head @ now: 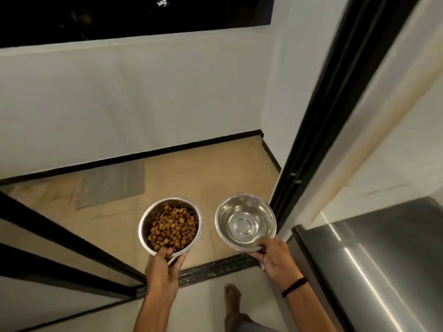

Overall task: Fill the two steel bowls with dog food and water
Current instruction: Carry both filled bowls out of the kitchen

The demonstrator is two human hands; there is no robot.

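Low in the frame's centre, both forearms reach forward, the left hand [165, 262] gripping the kibble-filled bowl's [143, 226] near rim, the right hand [275, 258] gripping the water bowl's [221, 219].

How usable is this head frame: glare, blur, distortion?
Head view: wide-angle warp bows the black door frame; right edge and grey mat are soft with blur; glare streaks cross the steel surface; reflections in the right bowl hide any water line; kibble in the left bowl reads sharp.
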